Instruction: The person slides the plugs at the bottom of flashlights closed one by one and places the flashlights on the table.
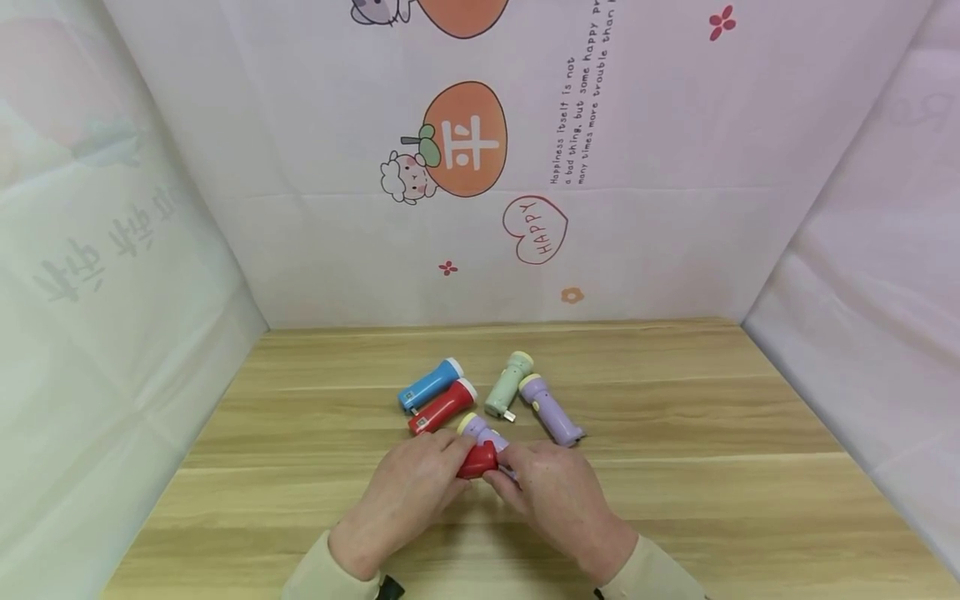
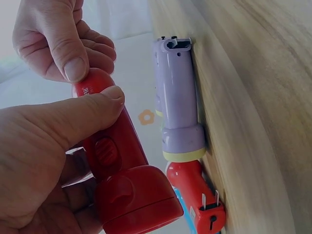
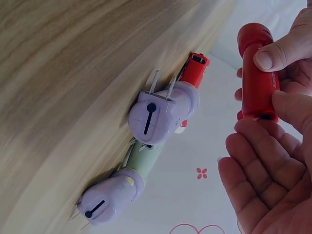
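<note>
My left hand (image 1: 416, 479) grips a red flashlight (image 2: 119, 146) around its body, thumb lying along it above the slide switch. The wide head of this flashlight points down in the left wrist view. At the narrow tail end, my right hand (image 3: 273, 180) pinches with its thumb on the side and fingers beneath. Just beyond the hands lies a purple flashlight (image 1: 480, 427) with a yellow rim, partly covered by them in the head view. Its two plug prongs (image 3: 155, 82) stick out in the right wrist view.
Farther back on the wooden table (image 1: 300, 467) lie a blue flashlight (image 1: 431, 383), a second red one (image 1: 442, 406), a green one (image 1: 510, 383) and another purple one (image 1: 553, 412). Printed white cloth (image 1: 337, 258) stands behind the table and along both sides.
</note>
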{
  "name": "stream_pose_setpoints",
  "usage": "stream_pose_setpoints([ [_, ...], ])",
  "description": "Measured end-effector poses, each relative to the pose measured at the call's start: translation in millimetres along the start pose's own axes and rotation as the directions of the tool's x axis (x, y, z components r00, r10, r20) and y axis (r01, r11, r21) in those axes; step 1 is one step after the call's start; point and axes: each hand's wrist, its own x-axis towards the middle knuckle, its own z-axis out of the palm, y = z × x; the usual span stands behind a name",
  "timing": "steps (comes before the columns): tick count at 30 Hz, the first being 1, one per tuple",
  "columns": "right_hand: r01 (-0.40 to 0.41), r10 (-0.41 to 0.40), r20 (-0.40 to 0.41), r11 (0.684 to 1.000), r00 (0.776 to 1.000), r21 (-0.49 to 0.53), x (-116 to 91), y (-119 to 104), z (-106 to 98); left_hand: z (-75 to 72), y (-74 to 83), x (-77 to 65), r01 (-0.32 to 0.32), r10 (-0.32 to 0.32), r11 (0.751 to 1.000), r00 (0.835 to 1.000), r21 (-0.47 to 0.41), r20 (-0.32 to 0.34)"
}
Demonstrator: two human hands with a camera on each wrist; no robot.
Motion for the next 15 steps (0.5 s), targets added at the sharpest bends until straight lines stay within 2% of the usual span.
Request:
stream_pose_setpoints([
  [10,-0.05,0.05,0.078,0.999,0.996,-0.005,0,3,-7,1.9,-6.1,-1.8,-0.002,0.002,1.0,1.0,0.024,-0.008],
  [15,-0.056,0.056,0.049,0.998,0.997,0.001,-2,9,-8,3.5,-12.8,-4.2,-0.015,0.017,0.998,0.999,0.053,-0.038],
])
